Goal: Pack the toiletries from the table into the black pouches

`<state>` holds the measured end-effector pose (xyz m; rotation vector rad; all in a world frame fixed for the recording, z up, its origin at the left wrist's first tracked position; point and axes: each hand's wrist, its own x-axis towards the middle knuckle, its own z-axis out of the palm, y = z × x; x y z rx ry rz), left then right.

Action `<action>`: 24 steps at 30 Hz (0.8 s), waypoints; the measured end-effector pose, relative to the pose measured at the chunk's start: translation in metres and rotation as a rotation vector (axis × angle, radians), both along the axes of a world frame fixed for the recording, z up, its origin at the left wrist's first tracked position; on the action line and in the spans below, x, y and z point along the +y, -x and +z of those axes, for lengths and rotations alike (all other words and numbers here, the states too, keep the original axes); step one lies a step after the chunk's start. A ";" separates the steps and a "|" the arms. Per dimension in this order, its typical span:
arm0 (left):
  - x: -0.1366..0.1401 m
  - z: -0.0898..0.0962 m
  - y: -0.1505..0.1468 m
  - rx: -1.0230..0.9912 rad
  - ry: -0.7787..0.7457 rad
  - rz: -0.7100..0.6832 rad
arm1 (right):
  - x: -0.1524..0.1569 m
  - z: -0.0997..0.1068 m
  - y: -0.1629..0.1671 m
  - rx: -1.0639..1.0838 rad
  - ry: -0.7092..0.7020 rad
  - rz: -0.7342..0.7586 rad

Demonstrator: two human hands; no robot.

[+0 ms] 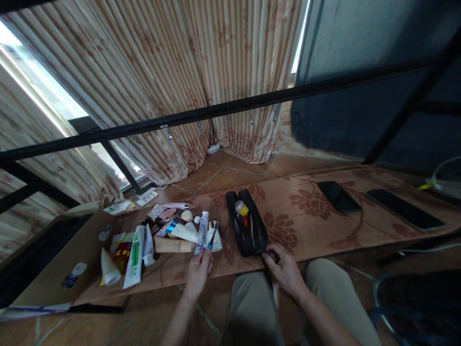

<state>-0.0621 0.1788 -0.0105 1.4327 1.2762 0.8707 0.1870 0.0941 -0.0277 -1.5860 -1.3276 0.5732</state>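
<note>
In my left hand (199, 273) is a toothbrush (213, 236) with a blue handle, pinched between thumb and fingers, its head pointing up and away. Behind it lie a clear tube (203, 229), a white and blue tube (183, 231) and a beige tube (175, 245). A black zippered pouch (264, 230) lies unzipped in front of me; a yellow-and-red item (245, 216) and other small things show inside. My right hand (283, 269) pinches the pouch's near right corner, and the exact part between the fingers is too small to make out.
Cosmetics, including a green and white tube (136, 257), spread over the left of the cloth-covered bench (306, 235). A cardboard box (72, 259) stands at the far left. Two dark phone-like slabs (338, 196) lie to the right. A black rail (216, 111) crosses behind, before curtains.
</note>
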 end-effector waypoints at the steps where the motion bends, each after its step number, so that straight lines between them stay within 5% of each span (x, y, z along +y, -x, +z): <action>1: 0.000 0.000 0.000 0.002 -0.003 -0.007 | 0.000 0.000 0.000 0.002 0.001 -0.001; 24: -0.001 0.005 0.001 0.030 -0.010 -0.034 | -0.001 0.003 -0.001 -0.042 -0.016 0.003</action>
